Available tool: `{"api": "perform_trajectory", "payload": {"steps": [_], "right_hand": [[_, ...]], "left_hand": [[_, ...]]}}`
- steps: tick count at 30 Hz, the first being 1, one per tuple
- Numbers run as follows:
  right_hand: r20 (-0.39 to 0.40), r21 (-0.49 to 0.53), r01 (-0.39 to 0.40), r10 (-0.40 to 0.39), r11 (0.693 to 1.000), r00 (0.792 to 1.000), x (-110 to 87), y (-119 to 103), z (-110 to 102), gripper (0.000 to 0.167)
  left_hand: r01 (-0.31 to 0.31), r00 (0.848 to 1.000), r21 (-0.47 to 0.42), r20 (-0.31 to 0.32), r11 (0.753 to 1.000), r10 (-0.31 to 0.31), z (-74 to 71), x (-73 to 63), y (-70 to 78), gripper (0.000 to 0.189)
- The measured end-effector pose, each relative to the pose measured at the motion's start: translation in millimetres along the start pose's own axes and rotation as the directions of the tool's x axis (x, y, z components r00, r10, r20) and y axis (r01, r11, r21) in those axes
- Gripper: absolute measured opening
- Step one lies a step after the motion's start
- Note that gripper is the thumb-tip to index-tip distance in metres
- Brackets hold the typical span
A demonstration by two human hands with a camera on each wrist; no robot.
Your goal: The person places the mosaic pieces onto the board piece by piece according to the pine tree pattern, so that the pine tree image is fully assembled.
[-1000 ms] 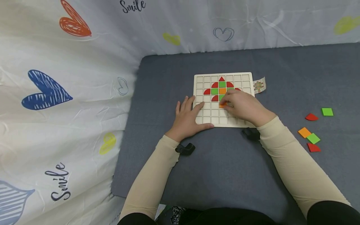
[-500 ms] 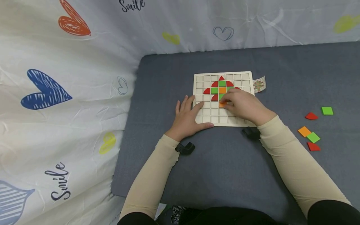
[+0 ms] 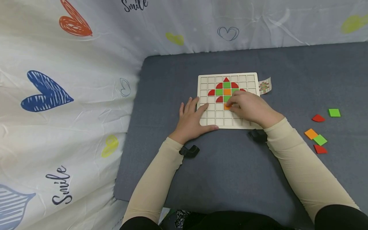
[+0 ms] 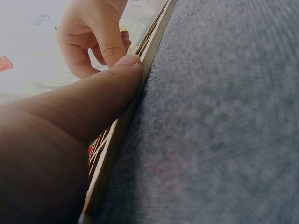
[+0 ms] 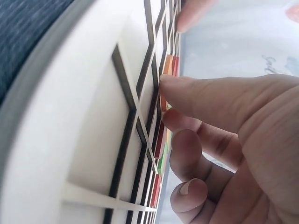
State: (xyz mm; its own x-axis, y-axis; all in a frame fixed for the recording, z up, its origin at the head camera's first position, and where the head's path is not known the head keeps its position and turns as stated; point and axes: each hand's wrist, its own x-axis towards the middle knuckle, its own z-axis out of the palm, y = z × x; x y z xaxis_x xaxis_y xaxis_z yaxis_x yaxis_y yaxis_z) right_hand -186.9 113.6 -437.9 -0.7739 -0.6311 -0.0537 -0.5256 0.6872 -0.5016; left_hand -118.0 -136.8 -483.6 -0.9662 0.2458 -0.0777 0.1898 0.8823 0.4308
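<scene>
A pale wooden grid board point(image 3: 212, 122) lies on the table, bearing red, green and orange tiles in a symmetrical pattern. My right hand point(image 3: 251, 107) reaches over its right half, thumb and forefinger pinching an orange square tile point(image 3: 226, 107) below a green one point(image 3: 226, 98). The right wrist view has the thumb tip against that orange tile point(image 5: 163, 103), with the other fingers curled beside it. My left hand point(image 3: 191, 123) rests spread at the board's lower left, its thumb point(image 4: 117, 77) along the front edge. Part of the pattern is hidden under the right hand.
Several loose tiles lie on the grey table to the right: a green square point(image 3: 334, 112), a red piece point(image 3: 318, 118), an orange square point(image 3: 310, 134), another green square point(image 3: 320, 140) and a red piece point(image 3: 320, 149). A patterned card point(image 3: 265, 86) sticks out at the board's right side.
My right fingertips have shifted very slightly to the right at the orange tile. The left hand and the loose tiles stay as they were.
</scene>
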Motion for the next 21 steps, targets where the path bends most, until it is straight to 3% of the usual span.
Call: {"api": "perform_trajectory", "payload": {"steps": [21], "right_hand": [[-0.004, -0.055, -0.043, 0.043, 0.998, 0.999, -28.2, 5, -9, 0.019]], "left_hand": [[0.003, 1.0, 0.0, -0.008, 1.0, -0.003, 0.1, -0.2, 0.7, 0.101]]}}
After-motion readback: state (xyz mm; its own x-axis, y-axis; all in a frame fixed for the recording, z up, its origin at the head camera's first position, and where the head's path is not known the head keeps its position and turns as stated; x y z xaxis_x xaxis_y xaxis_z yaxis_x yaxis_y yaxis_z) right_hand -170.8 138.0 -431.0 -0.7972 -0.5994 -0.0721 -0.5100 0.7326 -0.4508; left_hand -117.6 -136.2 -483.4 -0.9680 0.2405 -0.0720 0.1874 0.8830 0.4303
